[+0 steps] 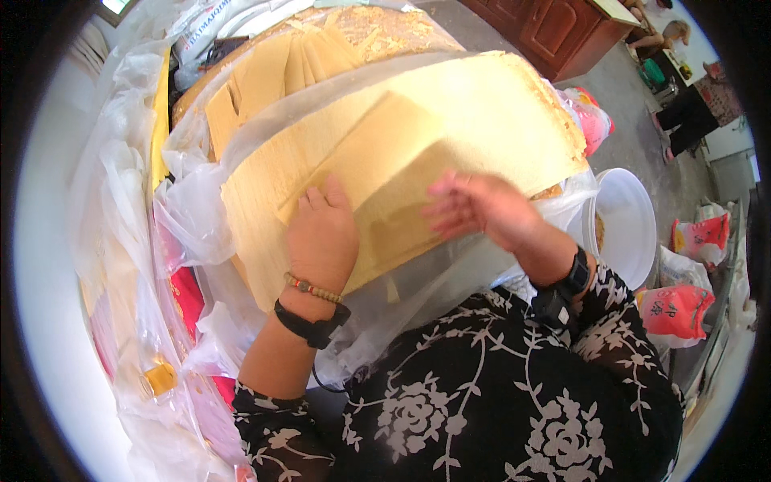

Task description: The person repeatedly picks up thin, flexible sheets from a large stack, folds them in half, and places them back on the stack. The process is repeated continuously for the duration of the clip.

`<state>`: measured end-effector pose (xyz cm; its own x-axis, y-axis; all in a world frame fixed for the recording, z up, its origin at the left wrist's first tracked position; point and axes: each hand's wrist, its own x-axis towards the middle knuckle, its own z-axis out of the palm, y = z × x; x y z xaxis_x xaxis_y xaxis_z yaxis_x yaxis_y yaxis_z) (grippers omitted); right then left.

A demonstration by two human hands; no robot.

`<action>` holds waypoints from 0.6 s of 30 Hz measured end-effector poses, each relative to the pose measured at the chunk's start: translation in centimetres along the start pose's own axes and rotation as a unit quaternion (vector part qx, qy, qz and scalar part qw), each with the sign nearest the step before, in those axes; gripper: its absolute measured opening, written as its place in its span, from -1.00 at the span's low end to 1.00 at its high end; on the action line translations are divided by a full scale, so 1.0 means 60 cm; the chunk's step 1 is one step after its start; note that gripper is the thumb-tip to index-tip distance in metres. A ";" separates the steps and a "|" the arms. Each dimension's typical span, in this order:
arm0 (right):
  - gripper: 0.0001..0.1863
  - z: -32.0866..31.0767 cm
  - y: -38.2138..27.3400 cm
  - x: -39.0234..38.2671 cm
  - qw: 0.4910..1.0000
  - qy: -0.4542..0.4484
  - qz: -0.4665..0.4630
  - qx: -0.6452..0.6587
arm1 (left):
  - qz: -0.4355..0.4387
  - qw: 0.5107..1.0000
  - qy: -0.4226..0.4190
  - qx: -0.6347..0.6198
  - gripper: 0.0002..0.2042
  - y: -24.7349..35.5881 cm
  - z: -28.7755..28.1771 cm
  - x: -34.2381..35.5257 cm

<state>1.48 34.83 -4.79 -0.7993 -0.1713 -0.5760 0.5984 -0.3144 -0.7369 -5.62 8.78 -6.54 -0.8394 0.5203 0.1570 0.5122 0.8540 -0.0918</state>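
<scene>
Head camera view: a person's left hand [321, 229] lies palm down, fingers extended, on the left end of a narrow yellow sheet [377, 140], clenched around nothing. The right hand [486, 205], blurred and loosely open, grasps nothing over the sheets; whether its fingertips touch them cannot be told. The narrow piece lies slantwise on a broad yellow sheet [498, 104], its near-left end partly hidden by the left hand.

Clear plastic sheeting [450, 273] lines the near edge, between the layers and the person's patterned black clothing, and bunches up at the left edge. Toward the far left corner of the worktop [418, 32], cut strips [273, 72] lie fanned, a band of plastic separating them from the broad sheet; a printed white sack [205, 32] sits beyond. Off the right edge stands a white bucket [630, 225], with red-and-white bags [675, 309] farther right. A brown cabinet [554, 32] and other people [699, 104] occupy the background.
</scene>
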 end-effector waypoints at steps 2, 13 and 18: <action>-0.36 0.028 0.021 0.002 0.998 0.009 -0.054 0.034 | -0.005 1.000 -0.004 -0.027 -0.62 0.011 -0.012 0.011; -0.58 0.009 -0.014 0.054 0.977 0.020 -0.158 0.144 | 0.028 0.942 0.047 -0.332 -0.43 -0.009 -0.068 0.030; -0.52 0.014 -0.059 0.071 0.962 0.012 -0.258 0.082 | -0.072 0.637 -0.237 -0.730 -0.57 -0.087 -0.054 0.088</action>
<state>-4.08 34.41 -4.31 -0.9852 0.0689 -0.1569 0.1028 -0.4949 -0.8628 -12.13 7.05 -2.03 -0.6806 0.6745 -0.2860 -0.2438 0.1597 0.9566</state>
